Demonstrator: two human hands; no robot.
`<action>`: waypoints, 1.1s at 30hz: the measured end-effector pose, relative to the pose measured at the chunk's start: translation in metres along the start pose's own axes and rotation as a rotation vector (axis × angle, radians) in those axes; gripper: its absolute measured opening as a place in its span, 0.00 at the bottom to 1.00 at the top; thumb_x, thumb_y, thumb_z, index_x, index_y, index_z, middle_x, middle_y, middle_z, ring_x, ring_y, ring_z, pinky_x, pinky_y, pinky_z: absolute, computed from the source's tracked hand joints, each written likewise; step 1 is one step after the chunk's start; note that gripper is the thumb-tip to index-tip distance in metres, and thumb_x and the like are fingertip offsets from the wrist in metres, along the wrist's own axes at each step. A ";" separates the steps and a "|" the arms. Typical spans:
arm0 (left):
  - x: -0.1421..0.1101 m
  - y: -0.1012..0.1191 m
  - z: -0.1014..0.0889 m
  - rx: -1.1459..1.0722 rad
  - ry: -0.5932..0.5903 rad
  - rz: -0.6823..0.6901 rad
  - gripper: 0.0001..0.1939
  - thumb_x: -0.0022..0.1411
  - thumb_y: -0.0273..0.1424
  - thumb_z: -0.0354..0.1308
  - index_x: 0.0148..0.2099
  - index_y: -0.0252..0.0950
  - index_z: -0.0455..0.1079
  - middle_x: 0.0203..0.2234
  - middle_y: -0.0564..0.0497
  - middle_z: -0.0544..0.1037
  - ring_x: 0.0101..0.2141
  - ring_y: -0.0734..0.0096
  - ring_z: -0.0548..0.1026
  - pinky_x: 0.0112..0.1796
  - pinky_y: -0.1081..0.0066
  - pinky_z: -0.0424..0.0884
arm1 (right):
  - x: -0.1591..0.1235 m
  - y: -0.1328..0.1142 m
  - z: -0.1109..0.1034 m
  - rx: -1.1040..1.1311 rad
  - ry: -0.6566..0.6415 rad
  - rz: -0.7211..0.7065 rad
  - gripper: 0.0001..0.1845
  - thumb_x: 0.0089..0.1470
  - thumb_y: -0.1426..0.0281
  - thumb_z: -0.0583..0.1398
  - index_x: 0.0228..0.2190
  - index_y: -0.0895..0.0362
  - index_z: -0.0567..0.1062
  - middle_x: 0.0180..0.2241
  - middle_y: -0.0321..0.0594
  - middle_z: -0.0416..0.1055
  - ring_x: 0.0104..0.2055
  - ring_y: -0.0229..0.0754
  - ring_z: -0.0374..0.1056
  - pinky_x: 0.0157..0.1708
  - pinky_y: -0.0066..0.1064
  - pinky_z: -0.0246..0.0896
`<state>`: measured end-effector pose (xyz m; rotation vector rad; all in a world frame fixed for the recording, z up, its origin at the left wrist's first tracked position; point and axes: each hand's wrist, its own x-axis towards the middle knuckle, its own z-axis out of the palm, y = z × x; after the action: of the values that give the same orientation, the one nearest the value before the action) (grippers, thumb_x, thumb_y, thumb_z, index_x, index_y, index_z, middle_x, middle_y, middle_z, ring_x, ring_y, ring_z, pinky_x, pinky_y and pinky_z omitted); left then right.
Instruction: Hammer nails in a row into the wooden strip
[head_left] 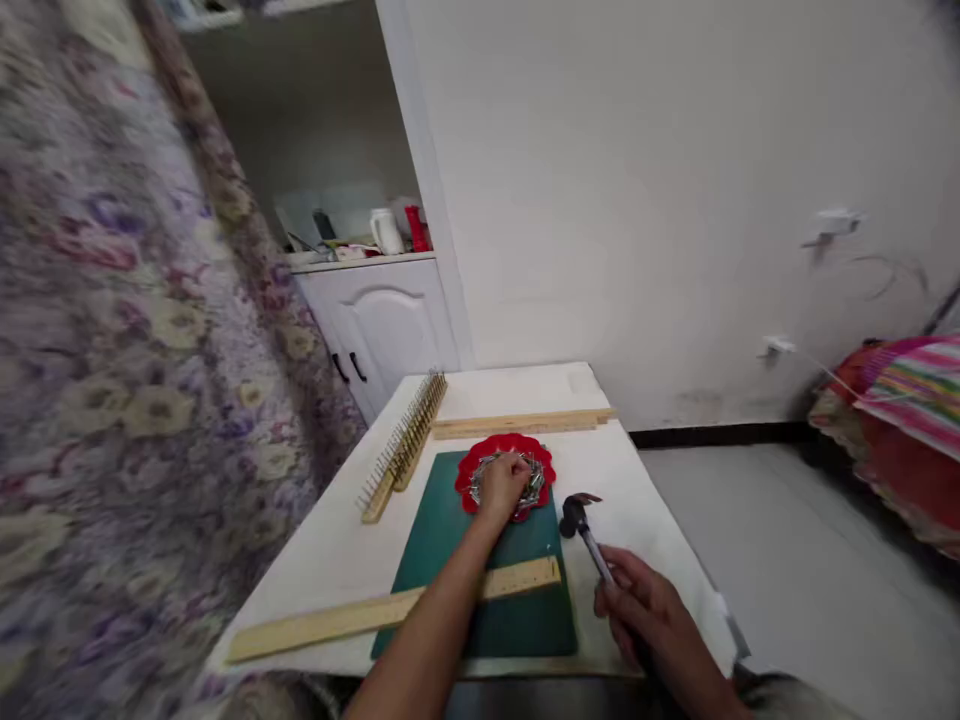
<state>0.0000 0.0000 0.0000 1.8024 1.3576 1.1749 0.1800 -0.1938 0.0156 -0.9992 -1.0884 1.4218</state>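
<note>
Nearest, the right hand (649,608) clasps a hammer (592,547) by its handle, right of a wooden strip (394,609) crossing a green mat (517,632). Farther up, the left hand (502,486) reaches among nails (535,484) in a red dish (510,442), fingers bunched; whether they pinch any, I cannot tell.

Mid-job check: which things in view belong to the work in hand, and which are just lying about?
Seem part of the work:
- hammer, in the right hand
- nails in the red dish, left hand over them
- wooden strip on the green mat
- nail-studded strips

Probably just lying about:
- white jug
- striped cloth
</note>
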 end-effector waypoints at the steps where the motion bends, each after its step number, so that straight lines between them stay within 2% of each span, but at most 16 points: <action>1: -0.004 0.001 -0.002 -0.001 0.002 0.011 0.04 0.46 0.22 0.56 0.24 0.33 0.70 0.21 0.54 0.73 0.27 0.72 0.69 0.30 0.74 0.60 | -0.001 -0.001 0.000 0.003 0.003 -0.004 0.24 0.55 0.57 0.58 0.48 0.59 0.65 0.25 0.33 0.66 0.14 0.27 0.51 0.13 0.22 0.45; 6: -0.028 0.013 -0.013 -0.077 -0.010 0.017 0.04 0.52 0.29 0.55 0.30 0.34 0.69 0.22 0.55 0.72 0.26 0.74 0.68 0.28 0.76 0.61 | -0.002 -0.002 -0.002 0.020 -0.002 -0.030 0.22 0.55 0.59 0.59 0.47 0.58 0.66 0.25 0.33 0.67 0.14 0.28 0.52 0.13 0.22 0.45; 9: -0.047 0.023 -0.018 -0.219 -0.035 -0.023 0.06 0.54 0.32 0.56 0.31 0.34 0.68 0.20 0.56 0.70 0.23 0.75 0.67 0.26 0.77 0.61 | -0.002 -0.001 -0.003 0.019 -0.023 -0.041 0.21 0.56 0.60 0.59 0.47 0.58 0.66 0.26 0.34 0.67 0.14 0.27 0.52 0.13 0.22 0.44; 12: -0.069 0.030 -0.021 -0.331 -0.027 -0.063 0.07 0.54 0.33 0.57 0.31 0.34 0.67 0.20 0.55 0.71 0.24 0.75 0.69 0.28 0.76 0.63 | -0.002 -0.001 -0.002 0.015 -0.030 -0.045 0.21 0.56 0.60 0.59 0.47 0.58 0.66 0.26 0.34 0.67 0.13 0.27 0.52 0.13 0.22 0.45; 16: -0.102 0.030 -0.020 -0.308 -0.012 -0.127 0.08 0.55 0.33 0.57 0.31 0.33 0.67 0.22 0.54 0.73 0.25 0.74 0.69 0.30 0.76 0.64 | -0.004 -0.001 -0.003 0.002 -0.024 -0.046 0.21 0.56 0.60 0.59 0.48 0.59 0.66 0.25 0.34 0.67 0.13 0.27 0.52 0.13 0.22 0.46; 20: -0.127 0.027 -0.015 -0.229 -0.056 -0.163 0.08 0.57 0.34 0.56 0.31 0.33 0.68 0.22 0.54 0.72 0.25 0.75 0.68 0.27 0.78 0.61 | -0.004 -0.001 -0.004 -0.008 -0.033 -0.047 0.22 0.56 0.60 0.58 0.48 0.59 0.66 0.26 0.34 0.67 0.13 0.27 0.53 0.13 0.22 0.46; 25: -0.133 0.029 -0.010 -0.164 -0.059 -0.139 0.09 0.57 0.35 0.55 0.31 0.33 0.69 0.22 0.55 0.69 0.25 0.76 0.65 0.26 0.78 0.58 | -0.004 -0.001 -0.003 -0.028 -0.036 -0.040 0.21 0.56 0.61 0.58 0.48 0.59 0.66 0.26 0.34 0.67 0.14 0.28 0.53 0.14 0.23 0.47; 33: -0.133 0.032 -0.007 -0.171 -0.045 -0.112 0.11 0.58 0.36 0.55 0.31 0.33 0.69 0.22 0.54 0.71 0.26 0.75 0.67 0.27 0.78 0.60 | -0.006 -0.002 -0.004 -0.025 -0.044 -0.030 0.21 0.57 0.62 0.58 0.49 0.59 0.66 0.26 0.33 0.67 0.14 0.28 0.52 0.14 0.22 0.46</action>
<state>-0.0048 -0.1365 -0.0096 1.6028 1.2755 1.1474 0.1849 -0.1993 0.0167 -0.9693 -1.1509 1.4151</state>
